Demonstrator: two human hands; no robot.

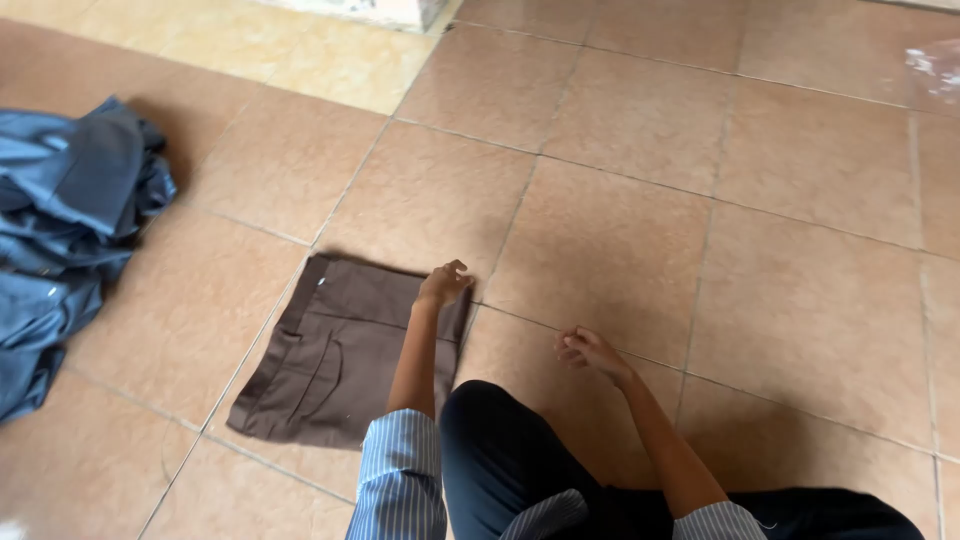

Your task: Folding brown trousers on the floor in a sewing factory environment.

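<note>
A folded brown garment (335,350) lies flat on the tiled floor, left of my knee. My left hand (443,284) rests at its far right corner, fingers curled against the cloth edge. My right hand (590,352) hovers over bare tile to the right, fingers loosely bent, holding nothing. My dark trouser leg (500,455) and striped sleeves show at the bottom.
A heap of blue-grey clothes (65,235) lies at the left edge. Terracotta floor tiles (700,200) stretch ahead and to the right. A pale stone step (380,10) sits at the top. A clear plastic bit (935,65) is at the far right.
</note>
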